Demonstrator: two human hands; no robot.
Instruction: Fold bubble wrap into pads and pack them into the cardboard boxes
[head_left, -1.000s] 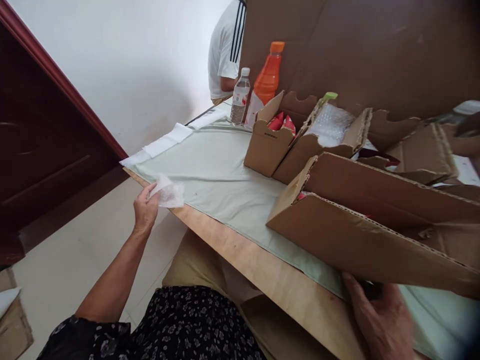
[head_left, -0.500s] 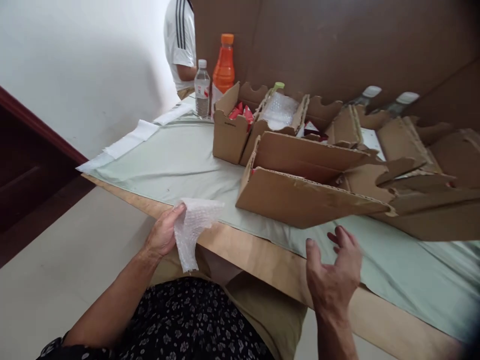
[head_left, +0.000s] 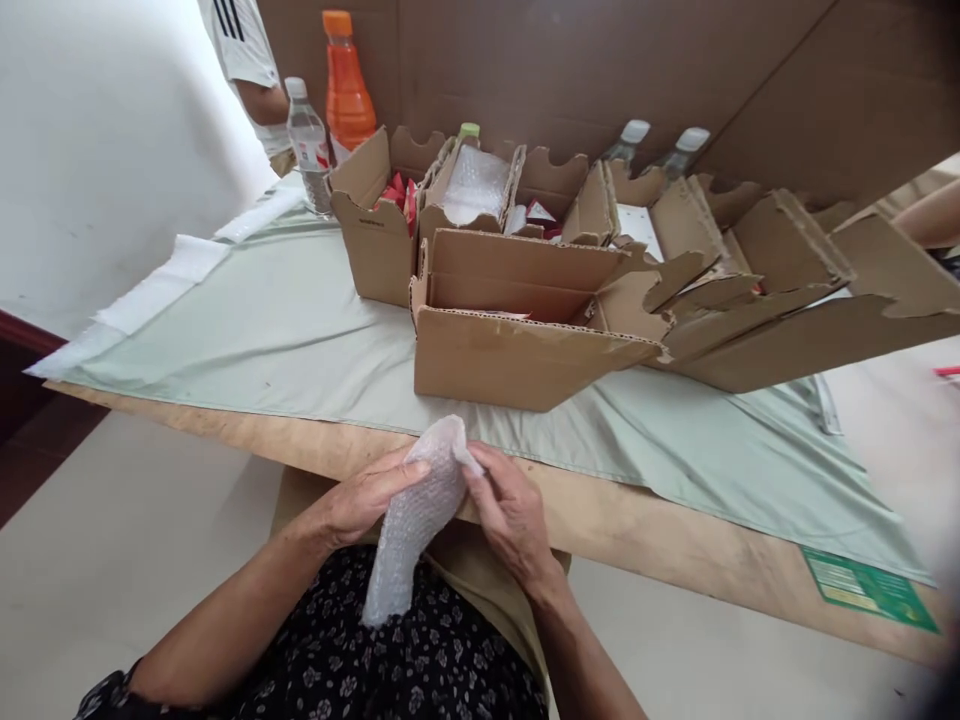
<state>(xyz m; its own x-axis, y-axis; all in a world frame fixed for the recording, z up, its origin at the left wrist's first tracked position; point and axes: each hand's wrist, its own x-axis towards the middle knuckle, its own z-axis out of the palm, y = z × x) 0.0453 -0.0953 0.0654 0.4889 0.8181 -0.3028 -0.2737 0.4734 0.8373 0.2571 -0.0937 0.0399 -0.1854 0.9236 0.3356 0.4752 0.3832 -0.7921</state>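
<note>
A piece of bubble wrap (head_left: 424, 510) hangs over my lap, just in front of the table's wooden edge. My left hand (head_left: 375, 495) grips its left side, thumb lying on top. At its upper right corner, my right hand (head_left: 510, 505) pinches the edge between thumb and fingers. Beyond both hands, an open cardboard box (head_left: 517, 360) lies lengthwise on the green cloth (head_left: 285, 330). Its inside shows only a little of what it holds.
Several open cardboard bins stand behind, one with red packets (head_left: 401, 195), another with folded bubble wrap (head_left: 476, 180). An orange bottle (head_left: 349, 95) and a clear water bottle (head_left: 309, 145) stand back left. A person's sleeve (head_left: 244, 45) shows far left; another person's arm (head_left: 930, 215) at right.
My right hand has come in from the right and taken hold of the bubble wrap's corner. The left hand has moved slightly right with it. The view has turned to the right.
</note>
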